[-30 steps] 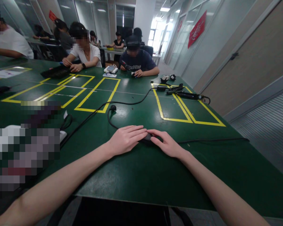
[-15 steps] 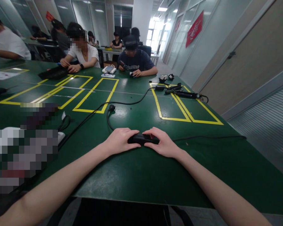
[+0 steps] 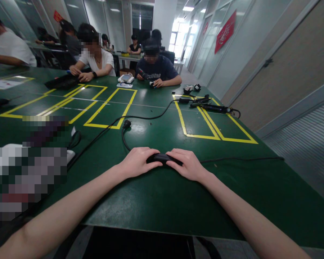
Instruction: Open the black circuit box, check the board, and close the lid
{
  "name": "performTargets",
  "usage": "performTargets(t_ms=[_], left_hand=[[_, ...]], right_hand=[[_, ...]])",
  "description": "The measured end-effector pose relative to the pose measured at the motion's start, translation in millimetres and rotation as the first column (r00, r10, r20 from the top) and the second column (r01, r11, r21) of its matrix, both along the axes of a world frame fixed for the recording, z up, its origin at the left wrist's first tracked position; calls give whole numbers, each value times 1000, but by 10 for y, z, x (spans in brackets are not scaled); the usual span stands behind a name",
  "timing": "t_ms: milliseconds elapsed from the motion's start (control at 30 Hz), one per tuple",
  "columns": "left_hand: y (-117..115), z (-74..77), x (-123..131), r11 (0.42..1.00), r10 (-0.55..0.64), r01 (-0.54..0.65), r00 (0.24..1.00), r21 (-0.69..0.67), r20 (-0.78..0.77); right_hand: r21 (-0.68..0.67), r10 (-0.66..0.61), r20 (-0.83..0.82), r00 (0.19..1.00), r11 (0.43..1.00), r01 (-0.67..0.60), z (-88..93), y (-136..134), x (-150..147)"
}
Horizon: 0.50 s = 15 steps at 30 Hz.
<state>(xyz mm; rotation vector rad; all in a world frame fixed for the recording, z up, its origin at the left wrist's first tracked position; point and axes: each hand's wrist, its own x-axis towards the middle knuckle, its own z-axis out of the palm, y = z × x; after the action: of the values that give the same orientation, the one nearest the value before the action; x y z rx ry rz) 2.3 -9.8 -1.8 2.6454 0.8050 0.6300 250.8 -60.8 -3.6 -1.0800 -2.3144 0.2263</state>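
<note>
Both of my hands rest low over the green table (image 3: 167, 201), close together around a small, long black object (image 3: 163, 158). Its upper side is smooth and rounded; its kind does not show. My left hand (image 3: 139, 162) grips the left end, thumb on the near side and fingers on the far side. At the other end, my right hand (image 3: 187, 163) holds it the same way, fingers lying across its top. A short cord with a black plug (image 3: 127, 124) comes from behind my left hand. Another black cable (image 3: 243, 158) runs out to the right from behind my right hand.
Yellow tape rectangles (image 3: 110, 126) mark the table. A long black cable (image 3: 140, 118) crosses it to several black tools (image 3: 213, 107) at the far right. Blurred-out items (image 3: 29, 172) lie at the near left. Across the table sit co-workers, one in a dark shirt (image 3: 162, 70).
The black object has been turned in my hands, so a rounded side faces up instead of a glossy flat one. My right fingers have shifted over its top.
</note>
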Motion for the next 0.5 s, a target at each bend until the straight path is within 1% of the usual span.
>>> performTargets(t_ms=[133,300,500], left_hand=[[-21,15,20,1000,-20,20,1000,10,-8],[-38,34,52,999,-48,49,998,17,-28],[-24,43,63,997,-65,67,996,32,-68]], right_hand=[[-47,24,-22,999,999,-25,-26,7,-1],[13,23,29,999,1000,-23,-63,8,-17],[-61,21,-3,1000,998,-21,-10,-11,-35]])
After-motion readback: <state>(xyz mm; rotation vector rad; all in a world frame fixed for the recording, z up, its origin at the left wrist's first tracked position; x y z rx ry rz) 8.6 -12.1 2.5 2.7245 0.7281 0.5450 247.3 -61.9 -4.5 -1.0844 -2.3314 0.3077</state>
